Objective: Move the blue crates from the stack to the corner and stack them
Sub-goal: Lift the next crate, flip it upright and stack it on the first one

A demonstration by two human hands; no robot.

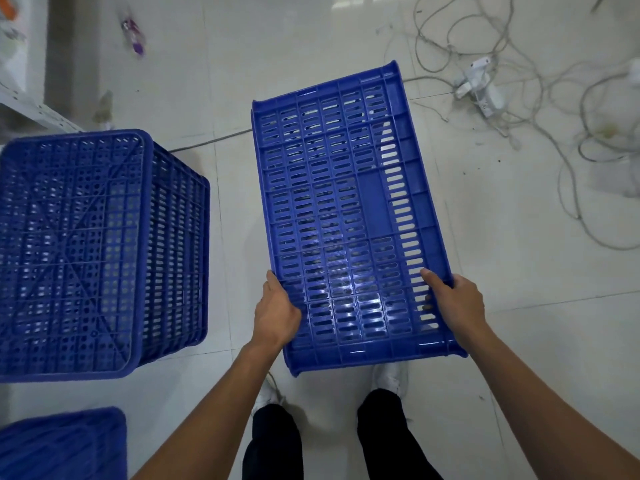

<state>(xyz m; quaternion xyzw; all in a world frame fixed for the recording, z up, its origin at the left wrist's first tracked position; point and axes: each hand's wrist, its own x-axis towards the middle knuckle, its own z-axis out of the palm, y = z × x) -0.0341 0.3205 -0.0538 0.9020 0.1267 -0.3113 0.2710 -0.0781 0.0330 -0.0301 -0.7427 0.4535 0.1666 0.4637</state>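
I hold a blue slotted crate [346,209] out in front of me above the white tiled floor, its long side pointing away. My left hand [277,311] grips its near left edge and my right hand [455,303] grips its near right edge, fingers through the side slots. To the left stands a stack of blue crates [90,247], upside down with the perforated base facing up. Another blue crate [65,445] shows at the bottom left corner, partly cut off by the frame.
Tangled white cables [519,81] and a power strip [479,86] lie on the floor at the upper right. A white metal rack edge [31,109] sits at the upper left, with small litter [133,34] beyond. My feet [389,375] stand below the held crate.
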